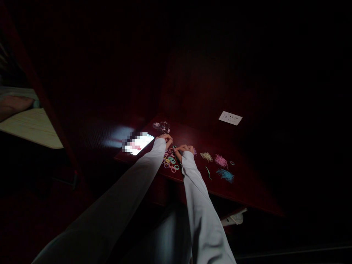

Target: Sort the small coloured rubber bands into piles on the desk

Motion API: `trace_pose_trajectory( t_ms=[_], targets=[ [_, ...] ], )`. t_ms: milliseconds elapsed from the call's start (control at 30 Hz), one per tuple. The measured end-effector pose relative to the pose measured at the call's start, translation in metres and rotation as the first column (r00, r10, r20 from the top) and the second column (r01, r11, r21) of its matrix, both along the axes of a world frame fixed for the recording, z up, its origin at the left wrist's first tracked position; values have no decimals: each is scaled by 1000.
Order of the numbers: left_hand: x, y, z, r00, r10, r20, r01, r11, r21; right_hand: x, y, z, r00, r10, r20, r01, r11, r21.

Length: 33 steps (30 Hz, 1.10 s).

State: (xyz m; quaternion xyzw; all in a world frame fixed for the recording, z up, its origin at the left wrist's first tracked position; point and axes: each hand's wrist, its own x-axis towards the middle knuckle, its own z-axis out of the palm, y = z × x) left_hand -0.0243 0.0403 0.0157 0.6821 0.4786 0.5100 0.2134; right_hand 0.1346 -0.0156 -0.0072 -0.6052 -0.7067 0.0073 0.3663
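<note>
Both my arms, in pale long sleeves, reach out over a dark red table (247,190). My left hand (165,139) rests at the far edge of a scatter of small coloured rings (171,161), fingers curled. My right hand (183,149) sits just right of it, fingers pinched together above the rings; what they hold is too small and dim to make out. The rings lie between and below both hands.
A lit phone (138,143) lies left of my hands, a small clear dish (164,127) behind them. Little heaps of yellow (206,156), pink (220,161) and blue (226,175) strands and a thin tool (208,172) lie to the right. A white wall socket (230,118) is beyond.
</note>
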Motion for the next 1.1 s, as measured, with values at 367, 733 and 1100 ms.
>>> trace_pose_trajectory(
  t_ms=[367,733,1100],
  targets=[
    [-1,1,0,1000,-25,-8,25,1000,12,2,-1,0,997,10,78,-8,1000,-28],
    [0,2,-2,1000,-9,-7,9,1000,7,0,-1,2,977,-5,212,12,999,-30],
    [0,-2,1,1000,-14,1,14,1000,1,-1,1,0,981,6,192,1,999,-34]
  ],
)
